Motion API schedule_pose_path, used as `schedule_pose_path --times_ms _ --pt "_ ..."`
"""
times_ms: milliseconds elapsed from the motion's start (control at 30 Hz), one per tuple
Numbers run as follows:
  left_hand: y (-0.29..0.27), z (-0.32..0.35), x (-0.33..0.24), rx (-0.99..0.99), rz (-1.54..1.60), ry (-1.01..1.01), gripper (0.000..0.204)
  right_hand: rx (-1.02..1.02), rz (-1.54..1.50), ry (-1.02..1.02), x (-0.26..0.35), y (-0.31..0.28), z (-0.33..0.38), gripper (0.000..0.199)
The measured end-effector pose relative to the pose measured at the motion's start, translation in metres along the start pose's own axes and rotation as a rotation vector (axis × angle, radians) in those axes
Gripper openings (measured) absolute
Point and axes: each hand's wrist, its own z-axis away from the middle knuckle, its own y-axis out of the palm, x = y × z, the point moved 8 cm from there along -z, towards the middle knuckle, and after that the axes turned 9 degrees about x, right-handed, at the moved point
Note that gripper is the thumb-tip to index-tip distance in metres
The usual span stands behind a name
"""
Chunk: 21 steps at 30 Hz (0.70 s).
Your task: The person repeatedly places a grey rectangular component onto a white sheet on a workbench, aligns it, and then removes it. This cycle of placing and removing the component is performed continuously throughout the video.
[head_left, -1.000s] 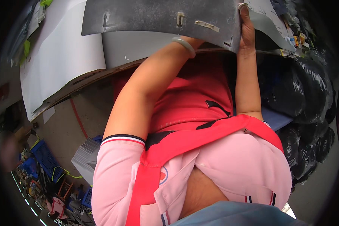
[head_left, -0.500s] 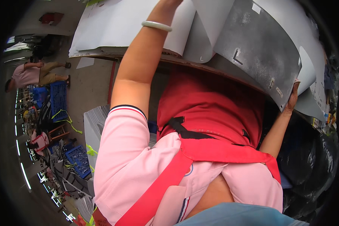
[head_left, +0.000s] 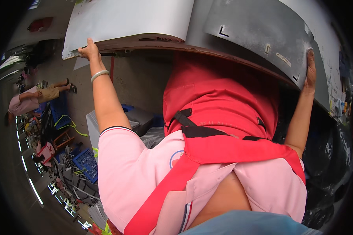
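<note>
At the near left edge of a stack of white sheets [head_left: 129, 23], my left hand [head_left: 91, 51] is closed, its thumb on top; its other fingers are partly hidden. My right hand [head_left: 310, 72] grips the right end of a dark grey sheet [head_left: 259, 29], with a fingertip showing on its edge. This sheet bows upward and has black corner marks and small slots cut in it. The white sheets curl over at their right side, next to the grey one. Both lie on a table with a brown edge [head_left: 208, 55].
Black plastic bags [head_left: 325, 156] bulge below the table at right. Grey stacked pieces [head_left: 153, 137] lie on the floor to my left. Further left are blue crates [head_left: 86, 164], a wooden stool [head_left: 64, 139] and a person in a pink top [head_left: 25, 102].
My left hand has come from the far middle of the table to the near left edge of the white sheets. A raised white flap is down. My right hand stays at the grey sheet's end.
</note>
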Motion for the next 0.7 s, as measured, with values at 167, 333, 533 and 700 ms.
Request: schedule_pose_path --times_ms 167,333,533,700 --pt "-0.016 0.075 -0.158 0.244 0.365 0.542 0.059 -0.016 0.848 0.009 0.019 -0.003 -0.053 0.030" --pt "-0.015 0.342 -0.276 1.028 0.430 1.017 0.019 -0.167 1.190 0.043 0.024 0.035 -0.051 0.021" --pt "0.033 0.429 -0.267 1.047 0.079 1.324 0.033 -0.153 1.232 0.106 0.023 0.041 -0.054 0.022" --pt "0.038 0.424 -0.256 1.194 -0.014 1.317 0.034 -0.116 1.234 0.094 0.021 0.050 -0.047 0.022"
